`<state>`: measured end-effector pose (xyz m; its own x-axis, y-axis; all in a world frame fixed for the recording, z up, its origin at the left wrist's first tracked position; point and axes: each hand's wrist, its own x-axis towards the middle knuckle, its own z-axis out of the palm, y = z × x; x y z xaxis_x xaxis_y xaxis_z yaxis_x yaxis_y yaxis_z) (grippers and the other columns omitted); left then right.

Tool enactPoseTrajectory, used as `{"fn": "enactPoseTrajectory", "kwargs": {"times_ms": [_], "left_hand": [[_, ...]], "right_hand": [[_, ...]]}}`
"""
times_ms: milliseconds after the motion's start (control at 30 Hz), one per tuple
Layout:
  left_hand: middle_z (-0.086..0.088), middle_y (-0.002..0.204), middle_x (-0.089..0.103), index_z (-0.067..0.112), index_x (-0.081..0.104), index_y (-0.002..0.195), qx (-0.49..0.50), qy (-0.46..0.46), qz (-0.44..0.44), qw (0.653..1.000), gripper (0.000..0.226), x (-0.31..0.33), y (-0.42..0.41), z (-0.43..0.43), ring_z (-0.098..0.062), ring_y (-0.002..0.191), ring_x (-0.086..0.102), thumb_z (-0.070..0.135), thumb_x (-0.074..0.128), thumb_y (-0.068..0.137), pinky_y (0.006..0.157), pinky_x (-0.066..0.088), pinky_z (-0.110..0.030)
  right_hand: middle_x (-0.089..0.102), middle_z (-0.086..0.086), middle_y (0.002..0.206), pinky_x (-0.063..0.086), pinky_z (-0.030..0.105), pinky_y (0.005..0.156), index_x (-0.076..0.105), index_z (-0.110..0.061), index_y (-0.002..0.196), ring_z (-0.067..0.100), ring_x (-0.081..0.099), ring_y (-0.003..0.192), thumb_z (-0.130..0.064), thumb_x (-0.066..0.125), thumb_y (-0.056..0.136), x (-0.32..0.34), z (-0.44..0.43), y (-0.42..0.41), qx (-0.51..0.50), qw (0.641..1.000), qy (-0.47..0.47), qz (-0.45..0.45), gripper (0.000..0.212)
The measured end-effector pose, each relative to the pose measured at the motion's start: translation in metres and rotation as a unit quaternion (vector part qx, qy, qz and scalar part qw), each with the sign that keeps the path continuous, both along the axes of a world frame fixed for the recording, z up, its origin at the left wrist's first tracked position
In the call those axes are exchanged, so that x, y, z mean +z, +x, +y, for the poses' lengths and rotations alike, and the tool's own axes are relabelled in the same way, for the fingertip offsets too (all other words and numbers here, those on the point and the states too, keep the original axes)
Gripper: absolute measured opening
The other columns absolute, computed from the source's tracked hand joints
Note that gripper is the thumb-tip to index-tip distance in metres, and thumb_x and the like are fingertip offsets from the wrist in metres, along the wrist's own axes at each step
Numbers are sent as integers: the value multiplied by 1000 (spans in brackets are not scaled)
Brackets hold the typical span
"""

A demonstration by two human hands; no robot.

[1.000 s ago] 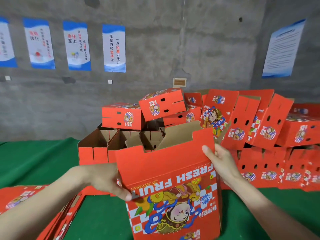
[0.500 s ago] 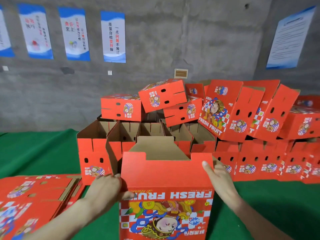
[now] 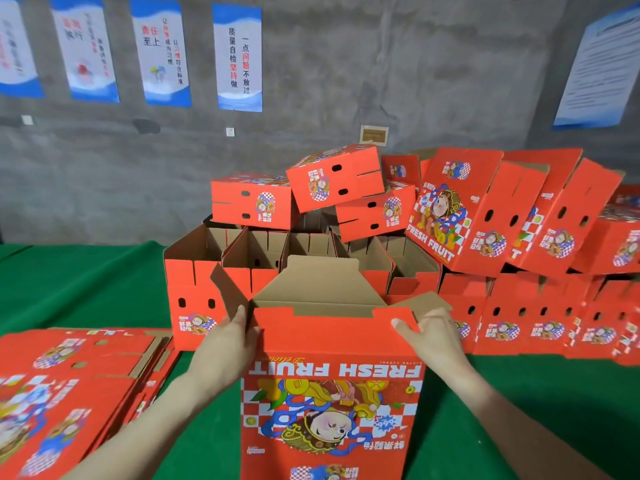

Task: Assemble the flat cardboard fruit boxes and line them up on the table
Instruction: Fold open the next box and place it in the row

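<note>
A red fruit box [image 3: 332,344] printed FRESH FRUIT stands upright in front of me on the green table [image 3: 86,282], its brown flaps spread at the top. My left hand [image 3: 228,337] lies against the box's upper left edge, fingers straight, touching the left side flap. My right hand [image 3: 427,332] grips the upper right corner, thumb on the red front panel and fingers curled over the right flap. A stack of flat red boxes [image 3: 69,386] lies at the left.
Open assembled boxes [image 3: 194,289] stand in a row behind the one I hold. Closed boxes [image 3: 252,200] are piled on top of them, and more lean and stack at the right [image 3: 519,216]. A grey wall with posters [image 3: 237,57] is behind.
The box came down from a raised tilt to stand upright and square in front of me. Both hands moved to its top corners, and the side flaps now spread outward.
</note>
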<state>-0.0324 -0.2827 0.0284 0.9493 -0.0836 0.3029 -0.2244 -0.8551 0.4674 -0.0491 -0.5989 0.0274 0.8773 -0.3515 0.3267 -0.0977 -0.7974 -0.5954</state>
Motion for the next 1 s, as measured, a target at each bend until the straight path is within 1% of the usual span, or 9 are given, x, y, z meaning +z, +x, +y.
{"fn": "enactPoseTrajectory", "kwargs": {"times_ms": [100,167,233,367,467,533,700,867,1000], "left_hand": [[-22,153,26,5,22,148,25,-18,22,999,56,-5,1,1,-40,141,21,19,45,98,115,24,-47],[-12,160,-2,10,9,152,21,-31,8,999,70,-2,0,1,-35,146,-2,14,49,96,119,11,-47],[-4,158,-16,13,5,152,11,-31,-14,999,76,0,-1,0,-31,146,-11,6,51,92,119,7,-49],[3,154,-12,9,15,151,-50,-31,-77,995,80,3,-4,0,-26,148,-1,-10,51,82,119,5,-33],[-4,152,32,17,22,150,-155,-41,-106,981,83,7,-9,2,-23,137,36,-15,49,78,114,25,-26],[-7,131,57,27,19,149,-199,18,-108,974,82,8,-9,4,-23,116,53,-8,50,83,98,43,-31],[-1,134,53,34,25,148,-187,127,-19,974,65,16,9,13,-15,123,45,18,54,93,100,33,-21],[3,136,54,36,38,143,-163,114,28,980,54,30,29,0,-17,121,52,54,46,93,99,38,-26],[-4,135,35,33,42,141,-154,87,10,984,52,36,50,-6,-18,102,56,34,59,91,100,39,-27]], "right_hand": [[48,3,94,33,24,77,58,-9,73,20,45,110,-36,73,82,1,5,1,17,1000,16,-6,32],[29,9,141,37,30,99,43,-11,134,23,36,131,-28,79,78,2,7,-1,26,999,39,-21,69],[-5,-1,158,28,33,110,16,-21,151,22,16,145,-17,81,75,0,8,-4,49,996,44,-67,100],[-29,-15,154,24,24,106,3,-35,152,14,3,147,-6,81,73,-2,12,-7,79,986,42,-140,115],[-29,-20,153,19,24,106,-5,-41,150,9,3,144,-6,83,71,-5,13,-8,75,983,52,-157,123],[-22,-18,156,15,26,108,-7,-37,151,13,3,146,-7,83,71,-7,12,-7,72,983,63,-154,124],[14,0,160,25,34,112,-11,-39,149,20,21,145,-8,81,73,-11,11,-6,86,981,115,-130,123],[27,-12,154,33,6,91,-10,-41,149,14,40,134,-7,76,80,-12,11,-6,116,979,130,-108,115],[29,-23,146,34,-9,67,-6,-56,139,-2,39,120,-7,73,82,-12,9,-11,143,973,139,-113,109]]}}
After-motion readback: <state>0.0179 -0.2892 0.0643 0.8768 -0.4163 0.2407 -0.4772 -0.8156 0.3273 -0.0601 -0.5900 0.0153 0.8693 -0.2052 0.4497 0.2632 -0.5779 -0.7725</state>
